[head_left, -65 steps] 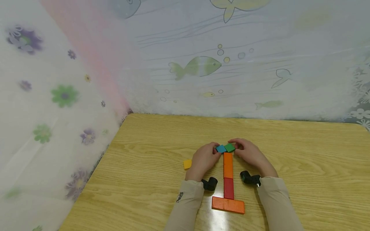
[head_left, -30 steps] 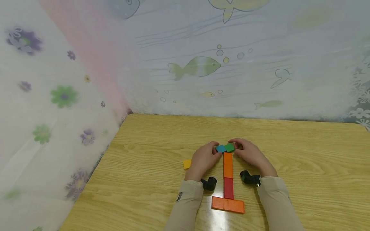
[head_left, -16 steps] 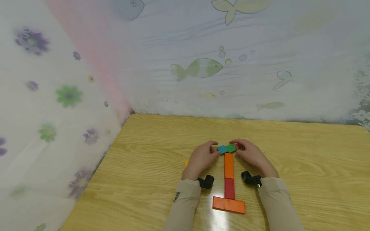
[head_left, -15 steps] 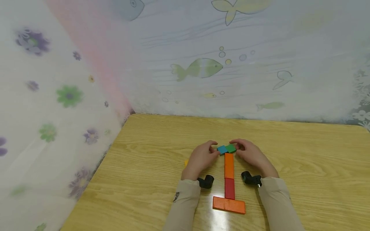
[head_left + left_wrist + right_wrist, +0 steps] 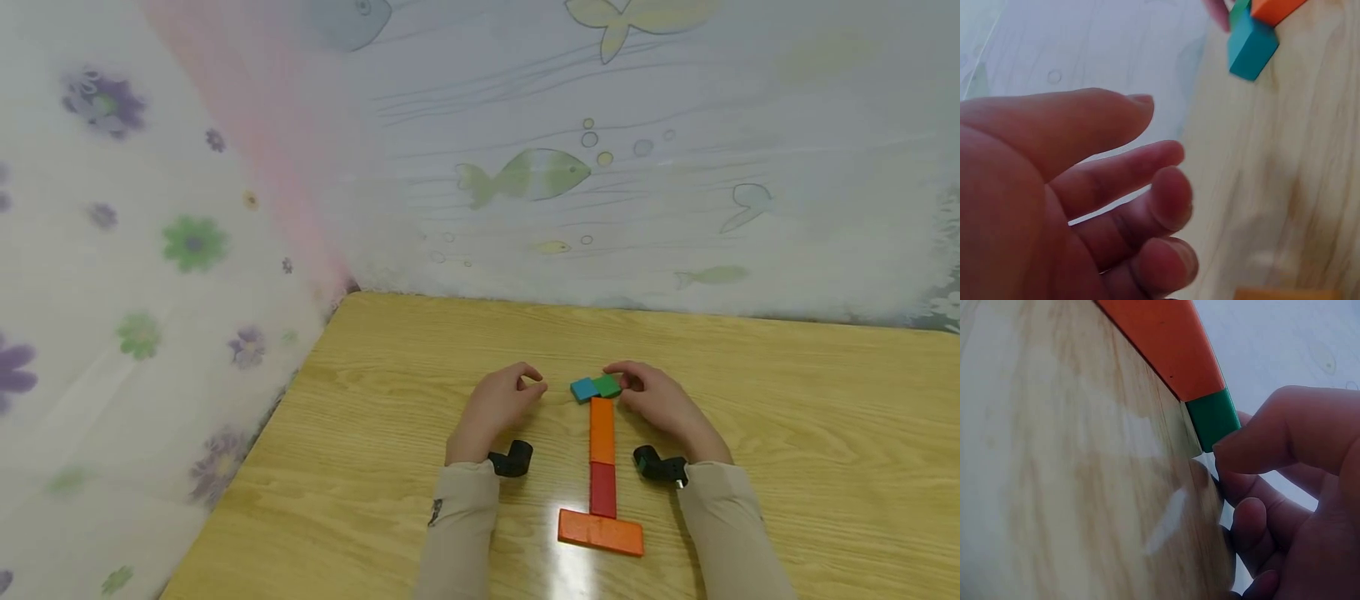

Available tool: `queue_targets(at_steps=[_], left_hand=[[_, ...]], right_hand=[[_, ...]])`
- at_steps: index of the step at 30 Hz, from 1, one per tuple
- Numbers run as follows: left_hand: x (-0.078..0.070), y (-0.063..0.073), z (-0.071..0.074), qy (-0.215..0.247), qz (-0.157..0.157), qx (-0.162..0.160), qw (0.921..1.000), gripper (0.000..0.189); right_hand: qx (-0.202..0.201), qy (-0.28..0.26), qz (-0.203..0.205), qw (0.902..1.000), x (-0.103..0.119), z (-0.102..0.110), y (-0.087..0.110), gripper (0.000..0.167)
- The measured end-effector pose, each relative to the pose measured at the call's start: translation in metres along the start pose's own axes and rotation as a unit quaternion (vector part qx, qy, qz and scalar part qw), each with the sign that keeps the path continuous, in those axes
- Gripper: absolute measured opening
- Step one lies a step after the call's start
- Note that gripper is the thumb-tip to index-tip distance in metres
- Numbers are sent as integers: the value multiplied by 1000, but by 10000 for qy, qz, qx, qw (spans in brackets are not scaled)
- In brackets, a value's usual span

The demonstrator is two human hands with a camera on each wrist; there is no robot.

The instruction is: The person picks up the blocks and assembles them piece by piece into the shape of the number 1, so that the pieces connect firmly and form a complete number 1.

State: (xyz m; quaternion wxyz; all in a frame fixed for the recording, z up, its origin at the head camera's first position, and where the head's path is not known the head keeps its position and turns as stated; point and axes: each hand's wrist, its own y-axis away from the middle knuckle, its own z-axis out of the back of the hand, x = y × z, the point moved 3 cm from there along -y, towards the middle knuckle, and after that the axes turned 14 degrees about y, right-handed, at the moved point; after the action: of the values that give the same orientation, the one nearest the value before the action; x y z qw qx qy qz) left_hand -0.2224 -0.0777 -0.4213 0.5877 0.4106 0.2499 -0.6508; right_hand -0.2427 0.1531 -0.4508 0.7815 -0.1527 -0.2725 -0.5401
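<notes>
At the top of a line of blocks, a blue block (image 5: 583, 390) and a green block (image 5: 607, 385) lie turned, edge to edge. Below them run a long orange block (image 5: 602, 430) and a red block (image 5: 603, 489), ending at a crosswise orange block (image 5: 600, 532). My right hand (image 5: 662, 405) pinches the green block at its right side; in the right wrist view the thumb (image 5: 1254, 450) is on its corner. Left of the blue block, my left hand (image 5: 498, 404) holds nothing, its fingers (image 5: 1169, 197) loosely bent and apart from the blue block.
The wooden table (image 5: 360, 467) meets a fish-patterned curtain (image 5: 645, 242) at the back and a flowered one (image 5: 187, 333) on the left. A yellow-orange edge (image 5: 1285, 294) shows at the bottom of the left wrist view. Black wrist cameras (image 5: 513, 459) flank the block line.
My left hand has let go of the blue block and moved left, away from it, covering the yellow block in the head view. The right hand stays at the green block.
</notes>
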Motion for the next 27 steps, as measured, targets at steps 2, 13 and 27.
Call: queue_targets(at_steps=[2, 13, 27], left_hand=[[4, 2, 7, -21, 137, 1, 9999, 27], [18, 11, 30, 70, 466, 92, 9988, 26], [31, 17, 38, 111, 774, 392, 9962, 28]], right_hand=[[17, -30, -4, 10000, 0, 0, 0, 37], [35, 39, 2, 10000, 0, 0, 0, 36], [-22, 43, 19, 10000, 3, 2, 1, 34]])
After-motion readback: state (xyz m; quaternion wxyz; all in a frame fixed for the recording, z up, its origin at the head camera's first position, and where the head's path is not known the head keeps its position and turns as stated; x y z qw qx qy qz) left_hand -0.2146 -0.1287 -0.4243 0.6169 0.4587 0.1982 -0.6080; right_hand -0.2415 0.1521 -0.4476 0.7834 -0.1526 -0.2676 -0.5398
